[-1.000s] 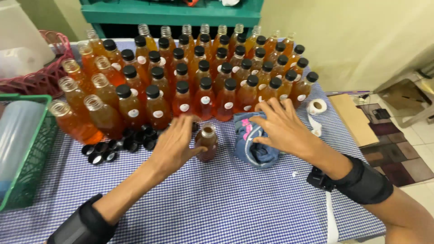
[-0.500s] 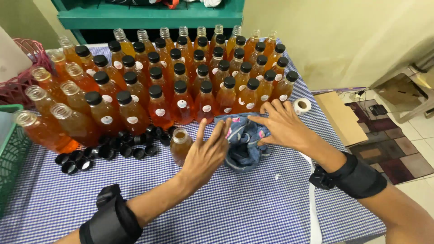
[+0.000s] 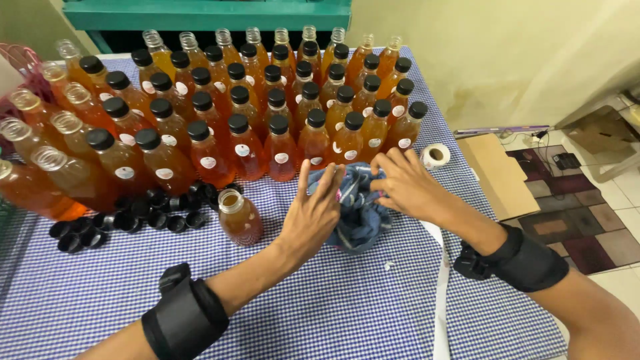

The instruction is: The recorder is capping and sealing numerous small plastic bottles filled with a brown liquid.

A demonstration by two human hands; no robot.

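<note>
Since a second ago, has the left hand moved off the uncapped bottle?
Yes. The left hand has shifted right, away from the uncapped bottle it was touching, and now rests open against the blue cloth bundle beside the right hand.

Both forearms reach forward from the lower edge of the view and converge toward the middle. The left hand [image 3: 313, 212] is held flat and open, palm turned away from the camera, fingers [image 3: 325, 183] straight, close together and pointing up and forward, the wrist bent back slightly. The right hand [image 3: 403, 185] comes in from the lower right, back of the hand up, its fingers [image 3: 381, 180] curled and spread, pointing left toward the left hand's fingertips. Each forearm wears a black strap-on band [image 3: 185, 319], the right one [image 3: 523, 259] just behind the wrist.
</note>
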